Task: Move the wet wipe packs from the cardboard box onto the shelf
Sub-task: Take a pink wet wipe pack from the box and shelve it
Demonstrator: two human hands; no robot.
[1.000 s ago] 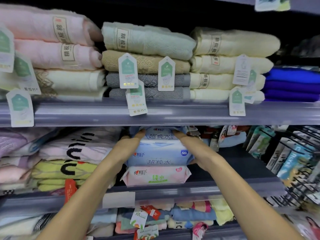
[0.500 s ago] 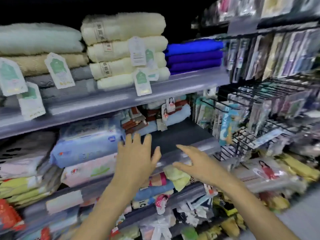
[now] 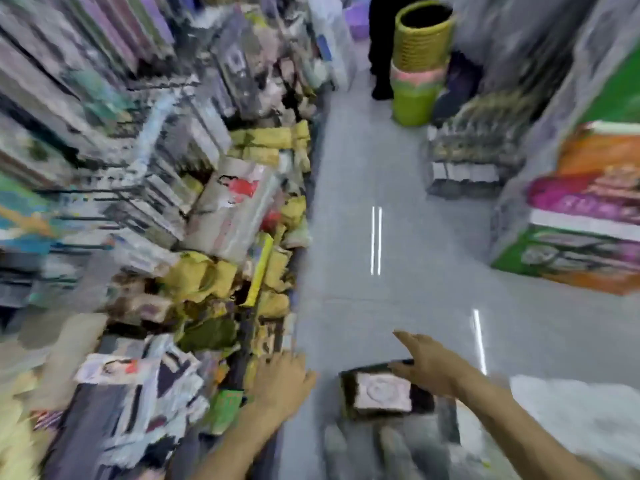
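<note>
The view is blurred by motion and points down the aisle floor. A dark box (image 3: 348, 393) sits on the floor near the bottom middle, and a pale pink wet wipe pack (image 3: 382, 393) shows inside it. My right hand (image 3: 424, 365) hovers over the box's far right edge, fingers spread, holding nothing. My left hand (image 3: 282, 384) is left of the box, beside the low shelf goods, fingers apart and empty. The shelf with the stacked wipe packs is out of view.
Crowded shelves and hooks of packaged goods (image 3: 221, 209) line the left. A stack of green and pink baskets (image 3: 417, 64) stands far down the aisle beside a person's dark legs (image 3: 381, 46). Colourful bulk packs (image 3: 581, 216) sit right; a white bag (image 3: 575, 410) lies at lower right.
My view has swung right and down, from the shelf with the stacked wipe packs to the aisle floor. Both hands left the packs and now reach, empty, toward the box.
</note>
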